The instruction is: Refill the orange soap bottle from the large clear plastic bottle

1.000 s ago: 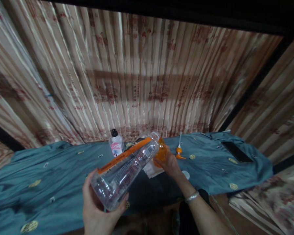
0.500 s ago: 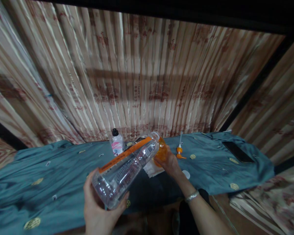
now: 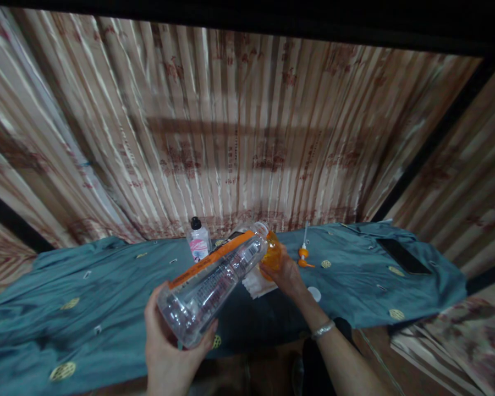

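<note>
My left hand (image 3: 169, 352) grips the base of a large clear plastic bottle (image 3: 210, 283) with an orange label strip, tilted so its mouth points away and up. That mouth meets a small orange bottle (image 3: 272, 256), which my right hand (image 3: 286, 275) holds over the teal cloth (image 3: 86, 308). A silver bracelet sits on my right wrist. An orange pump head (image 3: 303, 256) with a white tube lies just right of the orange bottle. A white cap (image 3: 314, 293) lies by my right forearm.
A small clear bottle (image 3: 198, 245) with a black cap and pink label stands behind the large bottle. White folded paper (image 3: 253, 286) lies under the bottles. A dark phone (image 3: 404, 256) rests at the cloth's right end. Striped curtains (image 3: 247, 126) hang behind.
Both hands and bottles keep their pose. The view has shifted slightly, so everything sits a little further right in the frame.
</note>
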### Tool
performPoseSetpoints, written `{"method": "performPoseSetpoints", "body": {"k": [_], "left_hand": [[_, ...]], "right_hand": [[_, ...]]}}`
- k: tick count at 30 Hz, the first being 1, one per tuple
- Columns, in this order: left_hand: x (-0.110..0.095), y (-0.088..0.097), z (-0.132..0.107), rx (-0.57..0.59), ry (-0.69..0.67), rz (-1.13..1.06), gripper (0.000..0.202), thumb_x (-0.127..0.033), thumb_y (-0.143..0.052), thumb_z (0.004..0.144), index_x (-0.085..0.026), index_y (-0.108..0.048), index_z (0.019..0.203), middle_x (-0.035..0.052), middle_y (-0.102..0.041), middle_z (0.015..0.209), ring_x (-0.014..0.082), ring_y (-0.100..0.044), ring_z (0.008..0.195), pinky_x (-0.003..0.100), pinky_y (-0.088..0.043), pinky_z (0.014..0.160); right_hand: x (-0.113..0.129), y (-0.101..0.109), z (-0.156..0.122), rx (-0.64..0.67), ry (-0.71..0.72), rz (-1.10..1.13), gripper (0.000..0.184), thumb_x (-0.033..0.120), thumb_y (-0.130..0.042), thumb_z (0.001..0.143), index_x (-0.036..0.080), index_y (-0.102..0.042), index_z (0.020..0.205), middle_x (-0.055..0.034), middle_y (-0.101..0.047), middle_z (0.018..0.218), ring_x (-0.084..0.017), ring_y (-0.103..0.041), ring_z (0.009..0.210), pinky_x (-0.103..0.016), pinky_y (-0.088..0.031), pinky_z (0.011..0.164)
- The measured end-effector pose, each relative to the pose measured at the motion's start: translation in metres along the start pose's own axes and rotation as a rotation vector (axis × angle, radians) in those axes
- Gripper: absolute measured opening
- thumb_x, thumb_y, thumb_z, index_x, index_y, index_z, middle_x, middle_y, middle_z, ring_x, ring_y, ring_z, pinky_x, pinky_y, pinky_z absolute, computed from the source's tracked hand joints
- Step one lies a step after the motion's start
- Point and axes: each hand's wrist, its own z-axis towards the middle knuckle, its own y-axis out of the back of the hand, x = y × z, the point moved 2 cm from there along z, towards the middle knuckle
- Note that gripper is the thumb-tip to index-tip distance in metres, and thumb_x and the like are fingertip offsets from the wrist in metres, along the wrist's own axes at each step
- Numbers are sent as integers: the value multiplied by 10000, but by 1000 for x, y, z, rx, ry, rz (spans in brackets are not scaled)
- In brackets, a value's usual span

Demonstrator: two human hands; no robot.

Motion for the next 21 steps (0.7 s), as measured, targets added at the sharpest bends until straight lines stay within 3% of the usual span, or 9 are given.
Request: {"method": "performPoseSetpoints", "body": {"k": [5,8,21], "left_hand": [[2,1,0,1,5,11,906,-525,-899,553,-269,-557,1352,77,-641,1334,359,-663,1215,578,-553,1114],[4,1,0,9,-7,15,826,-469,-876,604,-299,-562,1350,67,-642,1333,350,-667,1223,559,-551,1126],[5,1,-1,26,-13,-4,880,-487,-897,593,-275,-538,1368,95,-634,1347,347,-678,1203,552,-571,1088]], "right_hand": [[1,-1,0,9,-17,-4,627,360,-781,816,243,-544,1384,-101,-807,1186,-367,-790,1118,-559,-642,970],[-2,-2,2,-6,7,-14,648,376,-800,799,235,-548,1379,-131,-808,1185,-366,-793,1106,-555,-648,966],[-2,-3,2,-12,41,29,671,412,-775,804,229,-540,1405,-157,-794,1235,-387,-779,1138,-593,-644,976]]}}
